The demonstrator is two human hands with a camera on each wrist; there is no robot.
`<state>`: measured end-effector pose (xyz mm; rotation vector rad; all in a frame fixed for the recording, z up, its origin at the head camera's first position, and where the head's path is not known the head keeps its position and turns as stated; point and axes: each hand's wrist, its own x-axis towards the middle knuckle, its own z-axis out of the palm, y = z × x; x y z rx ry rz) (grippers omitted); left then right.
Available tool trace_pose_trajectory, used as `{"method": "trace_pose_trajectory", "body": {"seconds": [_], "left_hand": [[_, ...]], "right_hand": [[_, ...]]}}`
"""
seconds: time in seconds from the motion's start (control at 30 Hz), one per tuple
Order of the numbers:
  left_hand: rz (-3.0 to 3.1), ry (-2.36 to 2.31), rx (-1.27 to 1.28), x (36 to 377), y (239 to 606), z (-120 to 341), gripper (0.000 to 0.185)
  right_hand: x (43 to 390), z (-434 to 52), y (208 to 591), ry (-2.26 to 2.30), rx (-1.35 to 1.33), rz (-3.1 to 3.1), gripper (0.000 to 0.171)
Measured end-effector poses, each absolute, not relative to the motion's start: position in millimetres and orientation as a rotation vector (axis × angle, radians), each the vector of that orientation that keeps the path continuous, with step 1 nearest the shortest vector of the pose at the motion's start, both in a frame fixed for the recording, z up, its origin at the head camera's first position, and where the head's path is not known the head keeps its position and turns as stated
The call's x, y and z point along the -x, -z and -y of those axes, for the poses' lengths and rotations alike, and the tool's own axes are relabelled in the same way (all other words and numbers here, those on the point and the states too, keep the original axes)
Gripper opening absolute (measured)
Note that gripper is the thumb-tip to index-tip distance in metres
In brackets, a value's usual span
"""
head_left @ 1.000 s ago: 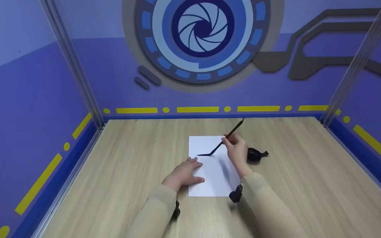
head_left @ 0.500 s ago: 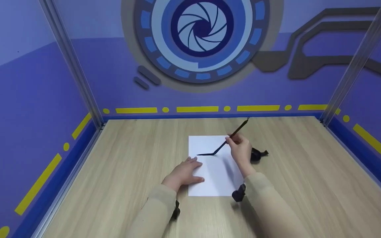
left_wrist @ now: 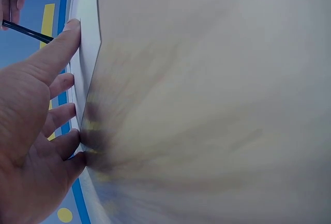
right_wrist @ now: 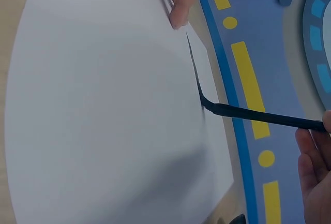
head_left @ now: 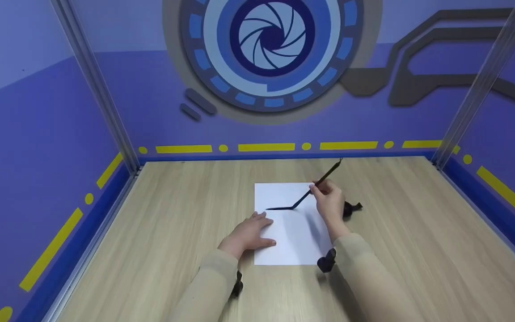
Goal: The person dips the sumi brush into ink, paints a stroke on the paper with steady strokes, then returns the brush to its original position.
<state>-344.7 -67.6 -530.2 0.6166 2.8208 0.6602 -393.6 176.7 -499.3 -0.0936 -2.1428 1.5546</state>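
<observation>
Right hand [head_left: 330,202] pinching the brush [head_left: 315,187] has lengthened its stroke [head_left: 280,208] rightward; flat left hand [head_left: 249,234] steadies the paper [head_left: 289,241].

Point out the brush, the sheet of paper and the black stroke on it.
Thin dark brush [head_left: 324,176], head view, mid-handle.
White paper sheet [head_left: 291,241], head view, bare lower part.
Black brush stroke [head_left: 279,208], head view, middle of the line.

We see a light wood table [head_left: 159,232] enclosed by purple walls [head_left: 38,134] bearing yellow dashes [head_left: 266,147] and a blue aperture emblem [head_left: 272,38].
</observation>
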Motion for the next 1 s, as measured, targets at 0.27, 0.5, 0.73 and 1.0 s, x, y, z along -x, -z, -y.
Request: {"method": "trace_pose_trajectory", "body": {"seconds": [0.27,0.5,0.73,1.0], "left_hand": [[-2.824,-0.652,-0.602,344,530,67,0.067],[-2.813,-0.658,-0.571,344,529,66,0.068],[-2.81,-0.67,-0.57,342,529,66,0.067],[-2.808,-0.683,-0.579,341,527,66,0.068]], "right_hand": [[396,-184,500,-1.558,0.145,2.124,0.01],[392,-192,499,-1.512,0.148,2.141,0.012],[390,-201,499,-1.524,0.148,2.169,0.016],[389,-209,499,-1.505,0.15,2.169,0.019]]}}
